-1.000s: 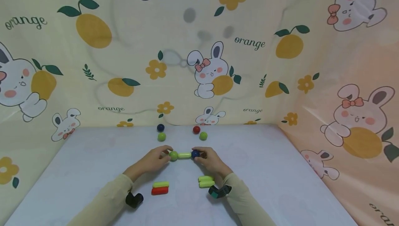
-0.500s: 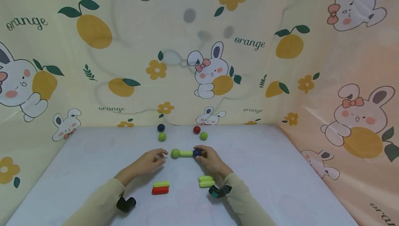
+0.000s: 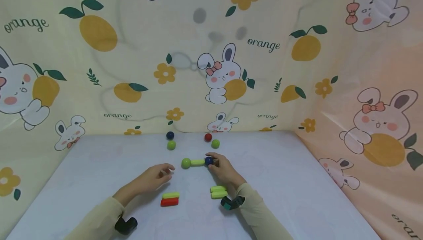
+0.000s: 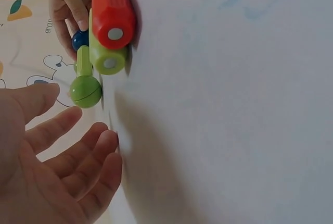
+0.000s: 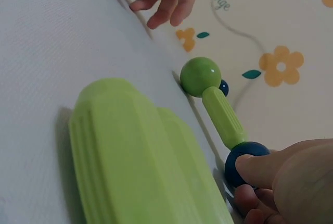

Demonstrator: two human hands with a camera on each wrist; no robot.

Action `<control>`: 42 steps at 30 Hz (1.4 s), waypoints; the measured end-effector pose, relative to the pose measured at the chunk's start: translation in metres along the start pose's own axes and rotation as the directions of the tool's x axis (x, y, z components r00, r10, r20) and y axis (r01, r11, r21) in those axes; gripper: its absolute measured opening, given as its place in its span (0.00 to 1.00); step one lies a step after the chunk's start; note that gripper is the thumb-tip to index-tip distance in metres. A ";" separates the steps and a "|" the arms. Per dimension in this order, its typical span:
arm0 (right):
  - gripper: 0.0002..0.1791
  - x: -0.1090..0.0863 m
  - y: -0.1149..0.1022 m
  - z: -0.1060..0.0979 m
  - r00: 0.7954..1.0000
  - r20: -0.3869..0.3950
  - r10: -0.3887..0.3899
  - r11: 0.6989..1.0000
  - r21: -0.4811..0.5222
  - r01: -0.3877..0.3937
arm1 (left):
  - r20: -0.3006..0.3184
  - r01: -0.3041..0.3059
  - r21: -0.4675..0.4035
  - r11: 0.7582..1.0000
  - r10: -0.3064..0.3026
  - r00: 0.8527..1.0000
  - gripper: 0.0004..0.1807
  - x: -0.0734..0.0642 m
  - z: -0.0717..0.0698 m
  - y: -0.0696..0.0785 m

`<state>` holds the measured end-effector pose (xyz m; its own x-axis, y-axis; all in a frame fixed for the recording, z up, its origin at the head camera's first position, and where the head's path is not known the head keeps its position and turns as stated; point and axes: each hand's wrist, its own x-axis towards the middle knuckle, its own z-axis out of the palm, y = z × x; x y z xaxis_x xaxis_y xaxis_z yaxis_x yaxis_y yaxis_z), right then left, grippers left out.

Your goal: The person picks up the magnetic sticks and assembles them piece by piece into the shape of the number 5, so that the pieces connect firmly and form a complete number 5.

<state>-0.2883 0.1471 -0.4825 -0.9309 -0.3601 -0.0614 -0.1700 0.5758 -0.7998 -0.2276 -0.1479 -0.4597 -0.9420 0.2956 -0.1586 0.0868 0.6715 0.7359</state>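
A green rod [image 3: 198,162] joins a green ball [image 3: 186,163] on its left to a dark blue ball [image 3: 209,161] on its right. My right hand [image 3: 224,168] pinches the blue ball; the right wrist view shows the thumb [image 5: 252,169] against it. Left of the green ball, and apart from it, my left hand [image 3: 153,177] holds nothing. Its fingers [image 4: 86,172] are spread and loosely bent in the left wrist view. Nearer me lie a green rod [image 3: 170,195] and a red rod [image 3: 169,202] side by side. Two more green rods [image 3: 218,194] lie by my right wrist.
At the back of the white table [image 3: 271,181] are a blue ball [image 3: 170,135] and a green ball [image 3: 171,144] on the left, a red ball [image 3: 208,137] and another green ball [image 3: 215,143] on the right. A printed curtain [image 3: 185,30] stands behind.
My left hand has let go of the green ball and drawn back left and toward me. The joined piece has shifted slightly; my right hand still pinches its blue ball.
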 end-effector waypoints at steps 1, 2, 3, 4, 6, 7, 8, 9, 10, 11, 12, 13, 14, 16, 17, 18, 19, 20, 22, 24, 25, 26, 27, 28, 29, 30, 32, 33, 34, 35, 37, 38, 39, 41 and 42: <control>0.26 0.000 0.000 0.000 1.000 0.001 0.001 1.000 0.003 -0.001 | 0.002 0.002 -0.003 1.000 -0.002 1.000 0.16 -0.001 0.000 0.000; 0.25 0.000 0.001 0.000 1.000 0.001 0.002 1.000 0.004 -0.002 | 0.005 0.005 -0.005 1.000 -0.005 1.000 0.16 -0.002 0.000 0.000; 0.25 0.000 0.001 0.000 1.000 0.002 0.002 1.000 0.005 -0.002 | 0.007 0.008 -0.009 1.000 -0.008 1.000 0.16 -0.002 0.000 0.000; 0.25 0.000 0.001 0.000 1.000 0.003 0.001 1.000 0.005 -0.001 | 0.010 0.011 -0.013 1.000 -0.011 1.000 0.16 -0.003 0.001 -0.001; 0.25 0.001 0.002 0.000 1.000 0.005 0.001 1.000 0.007 -0.001 | 0.019 0.014 -0.022 1.000 -0.014 1.000 0.16 -0.004 0.000 0.000; 0.25 0.001 0.002 0.000 1.000 0.006 0.001 1.000 0.006 -0.001 | 0.024 0.009 -0.023 1.000 -0.008 1.000 0.16 -0.005 0.000 0.001; 0.25 0.001 0.003 0.000 1.000 0.005 0.002 1.000 0.005 -0.002 | 0.030 0.005 -0.026 1.000 -0.005 1.000 0.16 -0.006 0.000 0.001; 0.25 0.001 0.003 0.000 1.000 0.006 0.002 1.000 0.007 -0.002 | 0.039 -0.002 -0.030 1.000 0.004 0.999 0.16 -0.007 0.000 0.002; 0.25 0.001 0.003 0.000 1.000 0.007 0.004 1.000 0.010 -0.004 | 0.049 -0.013 -0.038 0.999 0.015 0.999 0.16 -0.008 0.000 0.002; 0.25 0.001 0.003 0.001 1.000 0.008 0.007 1.000 0.015 -0.007 | 0.059 -0.022 -0.044 0.999 0.025 0.998 0.17 -0.009 0.000 0.002; 0.25 0.000 0.003 0.000 1.000 0.009 0.003 1.000 0.015 -0.003 | 0.069 -0.032 -0.052 0.998 0.035 0.997 0.17 -0.010 0.000 0.002; 0.25 0.000 0.002 0.000 1.000 0.009 -0.002 1.000 0.014 0.001 | 0.078 -0.037 -0.061 0.997 0.042 0.996 0.17 -0.011 0.000 0.001; 0.25 0.000 0.002 0.000 1.000 0.010 -0.005 1.000 0.013 0.005 | 0.087 -0.041 -0.071 0.997 0.047 0.995 0.17 -0.011 0.001 0.001; 0.25 0.000 0.002 0.000 1.000 0.011 -0.001 1.000 0.015 0.001 | 0.100 -0.045 -0.083 0.995 0.053 0.994 0.17 -0.013 0.001 0.001; 0.25 0.001 0.002 0.000 1.000 0.010 -0.001 1.000 0.014 0.001 | 0.103 -0.042 -0.083 0.996 0.051 0.993 0.17 -0.014 0.002 0.000; 0.25 0.001 0.002 0.001 1.000 0.008 0.000 1.000 0.015 0.000 | 0.106 -0.041 -0.083 0.996 0.050 0.993 0.17 -0.015 0.003 0.000; 0.25 0.001 0.001 0.001 1.000 0.007 0.007 1.000 0.019 -0.007 | 0.110 -0.038 -0.082 0.996 0.047 0.993 0.17 -0.016 0.003 0.000; 0.25 0.001 0.001 0.001 1.000 0.007 0.013 1.000 0.023 -0.013 | 0.112 -0.037 -0.080 0.996 0.046 0.993 0.17 -0.017 0.003 0.000; 0.24 0.001 0.001 0.001 1.000 0.008 0.014 1.000 0.026 -0.015 | 0.122 -0.033 -0.078 0.996 0.042 0.992 0.16 -0.020 0.004 0.001; 0.24 0.001 0.001 0.001 1.000 0.009 0.015 0.999 0.028 -0.016 | 0.138 -0.029 -0.078 0.997 0.039 0.990 0.17 -0.022 0.005 0.002; 0.25 0.001 0.000 0.001 1.000 0.010 0.016 0.999 0.028 -0.016 | 0.146 -0.024 -0.081 0.996 0.036 0.989 0.17 -0.024 0.005 0.003; 0.24 0.001 0.000 0.001 1.000 0.011 0.016 0.999 0.027 -0.017 | 0.154 -0.023 -0.081 0.996 0.036 0.987 0.18 -0.025 0.005 0.004; 0.24 0.001 0.000 0.001 1.000 0.011 0.018 0.999 0.027 -0.018 | 0.163 -0.029 -0.077 0.997 0.041 0.986 0.19 -0.026 0.006 0.005; 0.24 0.001 0.000 0.000 1.000 0.010 0.018 0.999 0.026 -0.019 | 0.169 -0.037 -0.070 0.997 0.049 0.984 0.20 -0.027 0.006 0.005; 0.24 0.001 0.000 0.000 1.000 0.009 0.024 0.999 0.028 -0.024 | 0.173 -0.046 -0.062 0.997 0.057 0.983 0.21 -0.028 0.006 0.006; 0.24 0.001 0.000 0.000 1.000 0.010 0.024 0.999 0.028 -0.024 | 0.178 -0.057 -0.053 0.997 0.065 0.982 0.22 -0.029 0.007 0.007; 0.24 0.001 0.000 0.000 1.000 0.010 0.021 0.999 0.025 -0.022 | 0.185 -0.083 -0.035 0.996 0.088 0.979 0.23 -0.030 0.007 0.008; 0.24 0.000 0.000 0.000 1.000 0.010 0.020 0.999 0.024 -0.021 | 0.188 -0.094 -0.029 0.995 0.098 0.977 0.23 -0.031 0.007 0.008; 0.24 0.000 0.000 -0.001 1.000 0.011 0.020 0.999 0.025 -0.020 | 0.190 -0.101 -0.026 0.995 0.104 0.976 0.23 -0.031 0.007 0.009; 0.24 0.000 0.000 -0.001 1.000 0.011 0.020 0.999 0.028 -0.021 | 0.194 -0.106 -0.026 0.994 0.109 0.975 0.23 -0.031 0.007 0.009; 0.24 0.000 -0.001 -0.001 1.000 0.011 0.023 0.999 0.032 -0.024 | 0.203 -0.112 -0.026 0.993 0.115 0.972 0.23 -0.032 0.007 0.010; 0.24 0.000 -0.001 -0.001 1.000 0.012 0.027 0.999 0.034 -0.027 | 0.206 -0.116 -0.027 0.993 0.119 0.971 0.23 -0.032 0.007 0.010; 0.24 0.000 -0.002 -0.001 0.999 0.012 0.030 0.999 0.035 -0.030 | 0.207 -0.120 -0.027 0.992 0.123 0.971 0.23 -0.033 0.007 0.010; 0.24 0.000 -0.002 -0.001 0.999 0.013 0.035 0.999 0.036 -0.035 | 0.209 -0.125 -0.029 0.992 0.128 0.970 0.23 -0.033 0.006 0.011; 0.24 0.000 -0.001 -0.001 0.999 0.013 0.033 0.999 0.033 -0.033 | 0.209 -0.126 -0.031 0.992 0.129 0.969 0.23 -0.033 0.006 0.010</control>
<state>-0.2884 0.1473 -0.4806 -0.9317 -0.3506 -0.0951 -0.1283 0.5625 -0.8168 -0.1938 -0.1465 -0.4507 -0.8344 0.5151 -0.1960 0.1943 0.6078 0.7699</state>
